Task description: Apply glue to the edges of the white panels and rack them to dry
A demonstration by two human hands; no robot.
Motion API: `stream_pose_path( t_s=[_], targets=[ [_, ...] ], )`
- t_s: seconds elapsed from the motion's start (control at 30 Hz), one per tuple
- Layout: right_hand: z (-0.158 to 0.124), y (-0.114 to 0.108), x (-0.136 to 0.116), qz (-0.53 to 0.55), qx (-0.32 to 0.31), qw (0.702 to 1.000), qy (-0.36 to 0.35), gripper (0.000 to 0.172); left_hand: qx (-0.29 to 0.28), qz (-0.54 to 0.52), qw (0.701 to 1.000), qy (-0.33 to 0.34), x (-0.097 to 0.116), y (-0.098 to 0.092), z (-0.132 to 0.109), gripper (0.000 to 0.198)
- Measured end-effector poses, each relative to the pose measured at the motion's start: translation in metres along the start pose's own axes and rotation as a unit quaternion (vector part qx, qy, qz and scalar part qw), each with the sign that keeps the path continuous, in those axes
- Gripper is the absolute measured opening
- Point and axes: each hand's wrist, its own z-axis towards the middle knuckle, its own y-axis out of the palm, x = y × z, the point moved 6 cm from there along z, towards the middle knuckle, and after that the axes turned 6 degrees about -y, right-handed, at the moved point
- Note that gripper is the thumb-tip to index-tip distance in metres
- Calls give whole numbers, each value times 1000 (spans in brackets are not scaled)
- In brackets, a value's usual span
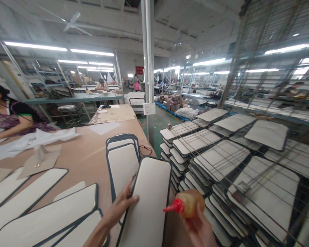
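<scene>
My left hand (123, 202) grips the left edge of a long cream panel (150, 192) with dark edging and rounded corners. Its thumb lies on the panel's face, and the other fingers are along and partly behind the edge. In my right hand (198, 228) is a squeeze bottle (193, 203) of amber liquid, tilted so its red nozzle points left at the panel's right edge. Whether the tip touches the edge I cannot tell. Behind the held panel, a small stack of similar panels (123, 161) lies on the brown table (92, 151).
More edged panels (48, 212) lie at the left, near white sheets (33, 140) and a beige piece (42, 161). Wire racks (221, 154) bearing many panels stand close on the right. A post with a socket (149, 109) rises beyond the table. A co-worker (12, 113) sits left.
</scene>
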Motion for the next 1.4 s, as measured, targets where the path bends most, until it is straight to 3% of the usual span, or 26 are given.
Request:
stream_pose_path(
  t_s=[0.1,0.17,0.27,0.37,0.53,0.87,1.03,1.23,1.4],
  targets=[
    [-20,47,-51,-63,3,992,-112,47,12,-4,1000,-21,31,-24,-24,63],
    [-31,83,-85,-63,-19,985,-161,55,3,-17,998,-52,45,-29,-39,66],
    [-50,128,-133,-137,-88,945,-284,71,-23,-19,996,-83,61,-23,-60,68],
    [-67,150,-157,-194,-161,905,-344,66,-52,13,994,-91,72,-13,-74,63],
    [-80,148,-167,-231,-201,887,-346,58,-84,36,991,-96,90,1,-82,59],
    [-94,142,-184,-258,-249,859,-366,66,-120,65,986,-96,109,22,-89,56],
    [-107,145,-185,-252,-260,853,-375,66,-142,61,982,-107,108,27,-91,63],
    [-122,159,-182,-244,-243,861,-375,64,-129,50,988,-69,106,32,-93,64],
    [-121,150,-181,-253,-240,865,-360,60,-163,50,983,-70,104,30,-91,63]
  ],
)
